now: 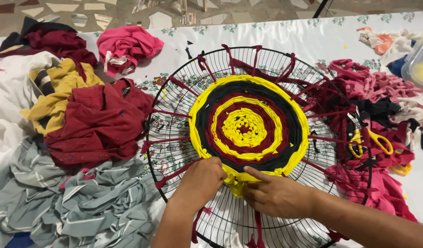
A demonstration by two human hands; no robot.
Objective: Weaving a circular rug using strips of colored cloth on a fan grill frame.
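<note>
A round black wire fan guard (175,98) lies flat on a floral white cloth. Maroon fabric spokes (168,113) stretch across it, and a woven disc (248,124) of yellow, maroon and black fabric rings fills its middle. My left hand (203,177) presses on the near edge of the disc, fingers curled around the outer yellow strip (234,177). My right hand (273,193) lies beside it, index finger pointing onto the same yellow strip, pinching its bunched end.
Piled garments lie to the left: maroon (99,121), mustard (55,92), grey striped (90,202), white, and a pink one (126,46). On the right are pink and maroon fabric strips (381,87), yellow-handled scissors (374,140) and a clear plastic tub (420,62).
</note>
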